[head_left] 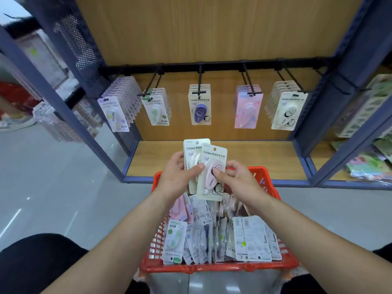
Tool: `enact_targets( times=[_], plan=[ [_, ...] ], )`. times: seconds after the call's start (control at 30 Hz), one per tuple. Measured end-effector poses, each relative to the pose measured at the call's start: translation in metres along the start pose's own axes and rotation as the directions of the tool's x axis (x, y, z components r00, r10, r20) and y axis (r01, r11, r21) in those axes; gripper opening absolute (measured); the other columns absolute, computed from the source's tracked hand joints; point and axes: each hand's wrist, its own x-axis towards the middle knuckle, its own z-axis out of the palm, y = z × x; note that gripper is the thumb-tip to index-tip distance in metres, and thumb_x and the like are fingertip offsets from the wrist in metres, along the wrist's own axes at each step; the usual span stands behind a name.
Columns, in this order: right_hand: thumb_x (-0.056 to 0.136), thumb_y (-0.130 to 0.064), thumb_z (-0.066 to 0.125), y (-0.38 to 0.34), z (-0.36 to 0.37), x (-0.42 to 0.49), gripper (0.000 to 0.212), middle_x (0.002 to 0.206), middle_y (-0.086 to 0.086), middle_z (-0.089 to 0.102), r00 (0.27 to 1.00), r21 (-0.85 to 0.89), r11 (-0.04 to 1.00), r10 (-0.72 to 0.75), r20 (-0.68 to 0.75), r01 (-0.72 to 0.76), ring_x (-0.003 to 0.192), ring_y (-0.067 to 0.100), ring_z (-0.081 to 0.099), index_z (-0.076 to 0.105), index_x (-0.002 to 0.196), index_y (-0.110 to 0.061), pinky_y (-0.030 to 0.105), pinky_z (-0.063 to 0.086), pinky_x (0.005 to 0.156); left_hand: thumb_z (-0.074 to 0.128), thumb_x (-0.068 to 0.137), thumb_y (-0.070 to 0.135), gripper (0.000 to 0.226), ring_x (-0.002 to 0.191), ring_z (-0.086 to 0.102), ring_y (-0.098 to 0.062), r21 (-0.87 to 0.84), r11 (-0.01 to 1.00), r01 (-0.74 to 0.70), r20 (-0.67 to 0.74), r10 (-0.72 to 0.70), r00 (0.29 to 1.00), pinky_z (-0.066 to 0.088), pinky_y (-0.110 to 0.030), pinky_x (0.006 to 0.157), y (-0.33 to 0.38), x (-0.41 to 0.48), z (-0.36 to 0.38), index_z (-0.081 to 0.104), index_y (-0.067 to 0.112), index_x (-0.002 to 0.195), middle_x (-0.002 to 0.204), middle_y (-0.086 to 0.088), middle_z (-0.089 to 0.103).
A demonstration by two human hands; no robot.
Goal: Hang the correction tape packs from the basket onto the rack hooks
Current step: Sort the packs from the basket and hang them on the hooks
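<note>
The fingers (196, 168) of the left hand (178, 177) curl round the rear pack (192, 149), with the thumb across its face. The right hand (235, 179) pinches the front pack (214, 153), its thumb on the pink dispenser and the other fingers behind the card. The two cards overlap, upright, just above the far end of the basket (212, 267).

Inside the basket many loose packs (250, 238) lie packed on edge, so most of the job remains. Beyond the basket a wooden shelf (265, 158) runs across, and above that the hooks (199, 81) carry rows of hung packs (286, 111).

This looks like the sorting step: two packs lifted out and being squared or separated before hanging. Next, one card must be raised away from the basket, its punched hole lined up with the tip of the matching hook and slid on. Which row matches is hard to tell.
</note>
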Motion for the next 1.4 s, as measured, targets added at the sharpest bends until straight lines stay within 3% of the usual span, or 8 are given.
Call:
enact_targets(
  times=[0.1, 0.2, 0.33, 0.43, 0.7, 0.9, 1.07, 1.4],
  plan=[
    [0.093, -0.026, 0.075, -0.019, -0.004, -0.002, 0.032, 0.103, 0.008, 0.079, 0.999, -0.017, 1.0, -0.001, 0.033, 0.001, 0.098, 0.025, 0.076, 0.056, 0.116, -0.013, 0.052, 0.059, 0.089, 0.08, 0.086, 0.008, 0.053, 0.099, 0.076, -0.027, 0.021, 0.999, -0.039, 0.028, 0.038, 0.999, 0.061, -0.051, 0.088, 0.025, -0.009, -0.004, 0.058, 0.012, 0.134, 0.111, -0.009, 0.078],
    [0.095, -0.017, 0.07, -0.042, -0.012, -0.008, 0.025, 0.107, 0.007, 0.078, 0.999, -0.017, 0.999, -0.041, 0.029, 0.042, 0.094, 0.021, 0.076, 0.055, 0.114, -0.014, 0.036, 0.058, 0.068, 0.08, 0.086, 0.008, 0.048, 0.095, 0.077, -0.027, 0.02, 0.998, -0.062, 0.046, 0.061, 0.997, 0.063, -0.052, 0.084, 0.046, -0.014, -0.008, 0.061, 0.015, 0.13, 0.106, -0.005, 0.079],
    [0.093, -0.014, 0.072, -0.068, -0.033, -0.017, 0.028, 0.1, 0.011, 0.079, 0.996, -0.062, 0.994, -0.093, 0.012, 0.093, 0.092, 0.03, 0.077, 0.056, 0.115, -0.012, 0.045, 0.06, 0.077, 0.081, 0.086, 0.009, 0.048, 0.093, 0.078, -0.024, -0.001, 0.999, -0.053, 0.039, 0.053, 0.998, 0.063, -0.051, 0.081, 0.059, -0.012, 0.002, 0.061, 0.017, 0.129, 0.105, -0.002, 0.08],
    [0.091, -0.014, 0.074, -0.08, -0.055, -0.021, 0.027, 0.099, 0.012, 0.079, 0.994, -0.092, 0.991, -0.105, -0.028, 0.102, 0.089, 0.031, 0.077, 0.06, 0.114, -0.008, 0.04, 0.062, 0.068, 0.081, 0.086, 0.008, 0.045, 0.09, 0.078, -0.02, -0.017, 0.997, -0.073, 0.047, 0.074, 0.996, 0.065, -0.044, 0.077, 0.069, -0.005, 0.027, 0.061, 0.017, 0.126, 0.106, 0.0, 0.079],
    [0.094, -0.019, 0.074, -0.097, -0.168, -0.001, 0.011, 0.097, 0.001, 0.08, 0.915, -0.199, 0.97, -0.203, -0.349, 0.139, 0.095, 0.023, 0.076, 0.074, 0.103, -0.013, 0.046, 0.06, 0.088, 0.081, 0.084, 0.003, 0.043, 0.096, 0.077, -0.019, 0.019, 0.998, -0.067, 0.114, 0.065, 0.991, 0.063, -0.043, 0.082, 0.076, 0.021, 0.096, 0.064, 0.013, 0.123, 0.112, 0.0, 0.078],
    [0.099, -0.023, 0.067, -0.073, -0.261, 0.014, 0.021, 0.103, -0.004, 0.074, 0.822, -0.209, 0.976, -0.166, -0.545, 0.059, 0.1, 0.016, 0.071, 0.062, 0.118, -0.016, 0.033, 0.053, 0.071, 0.079, 0.085, 0.003, 0.034, 0.092, 0.078, -0.02, 0.049, 0.998, -0.036, 0.191, 0.026, 0.981, 0.062, -0.036, 0.067, 0.069, 0.048, 0.157, 0.066, 0.014, 0.114, 0.107, 0.001, 0.079],
    [0.102, -0.027, 0.061, -0.074, -0.305, 0.038, 0.024, 0.113, -0.005, 0.073, 0.779, -0.202, 0.974, -0.205, -0.593, 0.103, 0.106, 0.016, 0.069, 0.061, 0.125, -0.022, 0.039, 0.056, 0.086, 0.079, 0.086, 0.004, 0.038, 0.097, 0.077, -0.022, 0.058, 0.998, -0.039, 0.228, 0.024, 0.973, 0.061, -0.04, 0.077, 0.063, 0.068, 0.202, 0.066, 0.014, 0.12, 0.11, 0.001, 0.079],
    [0.105, -0.027, 0.055, -0.078, -0.319, 0.072, 0.021, 0.113, -0.011, 0.07, 0.771, -0.162, 0.976, -0.213, -0.6, 0.143, 0.097, 0.002, 0.065, 0.063, 0.124, -0.024, 0.02, 0.047, 0.068, 0.078, 0.086, 0.004, 0.037, 0.099, 0.076, -0.025, 0.044, 0.998, -0.035, 0.227, 0.024, 0.974, 0.062, -0.044, 0.081, 0.052, 0.086, 0.225, 0.066, 0.013, 0.12, 0.111, -0.002, 0.078]
  ],
)
